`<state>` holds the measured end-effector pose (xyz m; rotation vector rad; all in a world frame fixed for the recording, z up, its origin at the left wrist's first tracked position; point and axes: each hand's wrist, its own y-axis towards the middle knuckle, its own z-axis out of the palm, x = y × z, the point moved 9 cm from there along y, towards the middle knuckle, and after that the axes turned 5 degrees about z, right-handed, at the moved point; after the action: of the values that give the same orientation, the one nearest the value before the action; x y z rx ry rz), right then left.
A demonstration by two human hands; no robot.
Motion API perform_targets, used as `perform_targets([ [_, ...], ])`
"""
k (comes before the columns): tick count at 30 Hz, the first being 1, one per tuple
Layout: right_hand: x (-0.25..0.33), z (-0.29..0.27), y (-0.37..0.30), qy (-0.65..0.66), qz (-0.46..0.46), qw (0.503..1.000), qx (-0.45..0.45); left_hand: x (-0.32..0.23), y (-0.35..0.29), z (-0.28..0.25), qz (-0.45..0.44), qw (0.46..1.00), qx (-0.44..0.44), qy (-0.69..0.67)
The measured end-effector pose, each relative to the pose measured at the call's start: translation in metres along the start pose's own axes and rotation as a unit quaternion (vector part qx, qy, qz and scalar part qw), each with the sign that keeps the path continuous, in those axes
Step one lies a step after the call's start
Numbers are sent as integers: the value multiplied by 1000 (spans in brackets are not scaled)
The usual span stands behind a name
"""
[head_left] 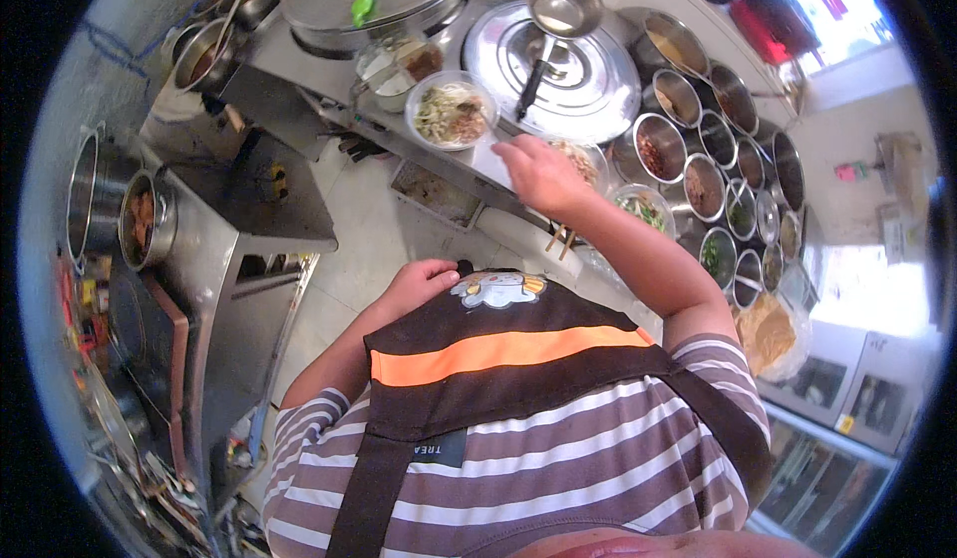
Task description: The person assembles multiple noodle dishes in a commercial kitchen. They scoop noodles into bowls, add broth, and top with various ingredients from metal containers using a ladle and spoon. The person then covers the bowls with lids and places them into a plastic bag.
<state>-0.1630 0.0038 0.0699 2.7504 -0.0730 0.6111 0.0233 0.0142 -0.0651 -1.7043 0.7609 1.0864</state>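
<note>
Take the big silver lid (620, 85) on the surface (269, 65) as your landmark. Your right hand (543, 174) reaches just below it, fingers slightly blurred and loosely apart, with nothing visible in them. The bowl of shredded food (451, 112) sits left of the lid, near those fingers but apart from them; a second food bowl (588, 159), partly hidden by your hand, is at the lid's lower edge. Metal pots (703, 187) crowd to its right. Well below the lid, your left hand (424, 284) is beside your apron (498, 401); you cannot tell whether its fingers grip anything.
</note>
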Motion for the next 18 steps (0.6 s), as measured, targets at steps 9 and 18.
perform_targets([
  [9, -79, -89, -74, 486, 315, 781, -234, -16, 39, 29, 9, 993, 110, 31],
  [18, -189, -200, -233, -47, 476, 815, -328, -36, 61, 64, -9, 984, 175, -29],
])
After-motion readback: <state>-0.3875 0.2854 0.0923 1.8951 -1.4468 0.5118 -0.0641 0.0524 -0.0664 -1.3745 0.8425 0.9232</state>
